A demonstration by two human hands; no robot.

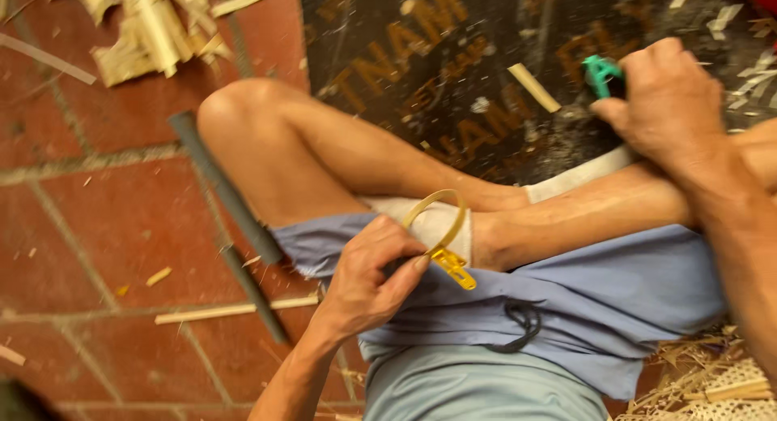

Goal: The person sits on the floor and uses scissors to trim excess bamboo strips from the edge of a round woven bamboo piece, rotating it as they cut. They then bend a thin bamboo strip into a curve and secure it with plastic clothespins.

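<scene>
Nearest the camera, at the right edge, a heap of straw-coloured shavings (pixel 696 380) lies on the floor beside the person's blue shorts (pixel 566 299). Just left of centre, the left hand (pixel 368 275) is closed around a thin bamboo strip (pixel 441 214) bent into a loop, with a small yellow clip (pixel 453 269) at the loop's base — thumb and fingers pinch it just above the lap. Left of the bent knee, a dark grey rod (pixel 231 198) lies slanted across the red floor tiles (pixel 105 219), with a pale splint (pixel 235 309) near it. Farther off, on the right, the right hand (pixel 668 101) grips a green-handled tool (pixel 600 74) over a dark board (pixel 453 81) — fingers wrapped tight. A short bamboo piece (pixel 534 87) rests on that board. Far left, bamboo scraps (pixel 154 28) are piled.
</scene>
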